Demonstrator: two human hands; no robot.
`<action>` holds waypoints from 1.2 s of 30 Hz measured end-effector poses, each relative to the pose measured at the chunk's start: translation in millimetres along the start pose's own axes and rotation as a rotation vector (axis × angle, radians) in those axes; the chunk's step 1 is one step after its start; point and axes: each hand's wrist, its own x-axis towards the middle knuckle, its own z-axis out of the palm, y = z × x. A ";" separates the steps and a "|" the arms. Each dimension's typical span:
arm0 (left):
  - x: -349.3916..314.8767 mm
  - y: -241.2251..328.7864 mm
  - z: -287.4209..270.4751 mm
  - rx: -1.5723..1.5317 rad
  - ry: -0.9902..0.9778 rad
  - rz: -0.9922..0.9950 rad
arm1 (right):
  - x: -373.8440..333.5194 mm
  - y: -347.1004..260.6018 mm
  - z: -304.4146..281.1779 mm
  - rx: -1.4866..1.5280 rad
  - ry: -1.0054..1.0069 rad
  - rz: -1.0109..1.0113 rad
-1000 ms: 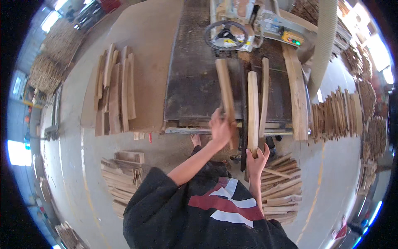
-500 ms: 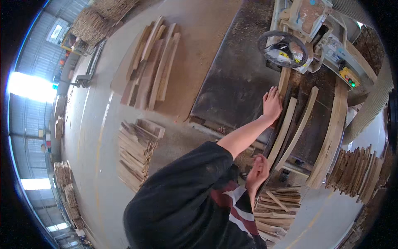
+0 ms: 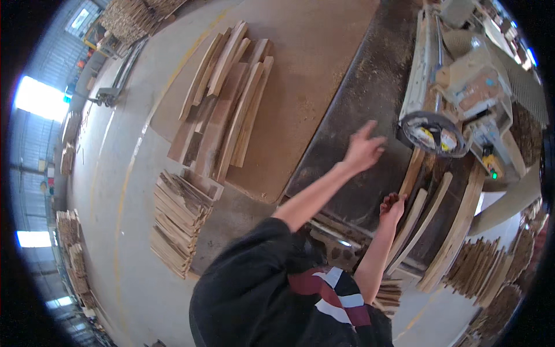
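Observation:
Over the dark metal machine table (image 3: 347, 168), my left hand (image 3: 364, 149) is raised with its fingers stretched out, holding nothing. My right hand (image 3: 393, 208) has curled fingers at the near end of a narrow wooden strip (image 3: 411, 173). That strip runs forward under the black handwheel (image 3: 404, 128) of a woodworking machine, where its far end is hidden. Just right of my right hand lie a straighter strip (image 3: 408, 222) and a curved wooden strip (image 3: 430, 214), side by side and touched by neither hand.
A thick wooden beam (image 3: 457, 231) borders the table on the right. Curved boards (image 3: 231, 110) lie on a brown sheet at left, with a stack of strips (image 3: 180, 225) nearer. More strips (image 3: 477, 263) are piled at right. A control box (image 3: 490, 161) shows a green light.
My left hand has come off the strip and moved left, fingers spread. My right hand has moved forward to the strip's near end. The view has shifted, putting the machine farther right.

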 end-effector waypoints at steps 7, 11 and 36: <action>-112.7 -97.3 -281.1 0.816 0.399 -0.464 | 54.7 -28.5 18.6 -0.024 -0.145 0.061; -170.1 -90.8 -323.7 0.912 0.127 -0.622 | 88.8 -43.6 41.3 -0.124 -0.025 0.050; -215.2 78.9 -186.8 -1.256 0.382 -1.177 | -188.9 93.7 -123.2 -0.572 -0.644 -0.148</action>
